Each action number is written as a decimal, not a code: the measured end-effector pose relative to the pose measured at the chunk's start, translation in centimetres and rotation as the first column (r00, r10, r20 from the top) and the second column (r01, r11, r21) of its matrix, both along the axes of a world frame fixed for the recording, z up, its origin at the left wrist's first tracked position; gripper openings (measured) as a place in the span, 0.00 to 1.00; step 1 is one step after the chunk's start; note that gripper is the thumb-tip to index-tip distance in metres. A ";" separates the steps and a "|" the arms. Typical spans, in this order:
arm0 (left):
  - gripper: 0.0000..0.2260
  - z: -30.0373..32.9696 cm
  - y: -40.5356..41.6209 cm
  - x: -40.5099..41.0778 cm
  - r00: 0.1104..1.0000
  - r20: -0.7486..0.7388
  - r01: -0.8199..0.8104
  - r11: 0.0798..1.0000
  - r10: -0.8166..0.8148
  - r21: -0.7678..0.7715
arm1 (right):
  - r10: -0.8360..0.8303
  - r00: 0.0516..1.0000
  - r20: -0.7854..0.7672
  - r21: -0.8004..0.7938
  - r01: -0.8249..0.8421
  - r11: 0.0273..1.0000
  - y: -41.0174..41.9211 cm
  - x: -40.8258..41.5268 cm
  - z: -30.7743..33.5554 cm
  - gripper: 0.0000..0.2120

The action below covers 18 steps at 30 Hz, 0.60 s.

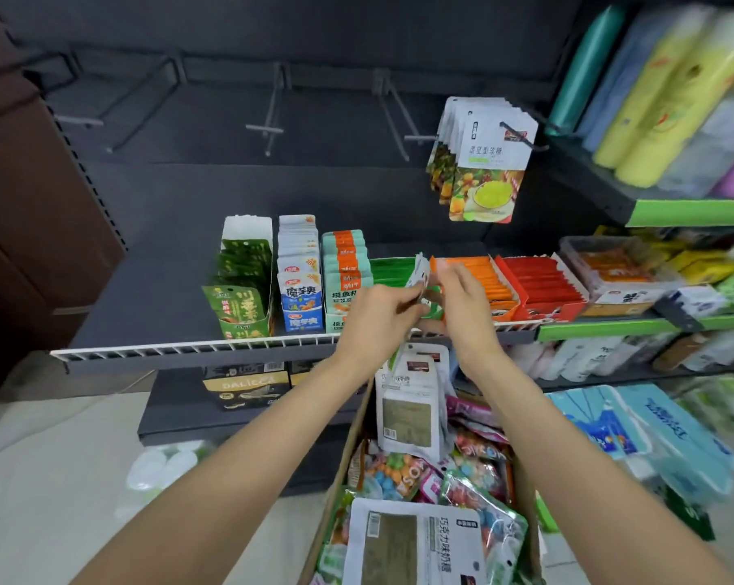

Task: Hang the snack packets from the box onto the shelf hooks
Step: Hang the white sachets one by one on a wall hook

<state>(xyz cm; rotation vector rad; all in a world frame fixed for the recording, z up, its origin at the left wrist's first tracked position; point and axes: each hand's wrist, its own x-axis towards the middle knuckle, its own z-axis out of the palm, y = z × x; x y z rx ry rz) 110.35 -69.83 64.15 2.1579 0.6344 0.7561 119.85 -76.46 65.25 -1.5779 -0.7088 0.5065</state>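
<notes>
Bare hooks jut from the back panel on the left. My left hand pinches a small white packet by its lower edge, raised in front of the shelf; my right hand pinches its upper part with fingertips. Below, the box holds more packets. At right, hung packets fill one hook.

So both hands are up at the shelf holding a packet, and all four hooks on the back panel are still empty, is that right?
Not quite. Both hands, left hand and right hand, do hold a small packet at the shelf, but only three hooks are empty. The rightmost hook already carries a bunch of hanging packets, as the head view shows.
</notes>
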 end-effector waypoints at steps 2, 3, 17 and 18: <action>0.10 1.5 1.1 0.3 1.000 0.028 0.003 0.999 -0.005 0.042 | -0.027 0.997 -0.076 0.039 0.030 0.999 0.4 0.1 0.9 0.13; 0.09 2.2 1.8 0.4 0.999 0.042 0.002 0.999 -0.004 0.042 | -0.065 0.998 -0.022 0.040 0.066 0.997 0.6 0.2 1.3 0.10; 0.08 8.1 6.9 3.7 0.970 0.244 0.046 0.988 -0.009 -0.145 | -0.413 0.886 -0.208 0.107 0.441 0.891 0.4 7.4 5.1 0.08; 0.09 8.4 6.9 4.2 0.971 0.234 -0.033 0.998 0.044 -0.054 | -0.422 0.884 -0.201 0.117 0.449 0.886 0.3 8.1 5.6 0.09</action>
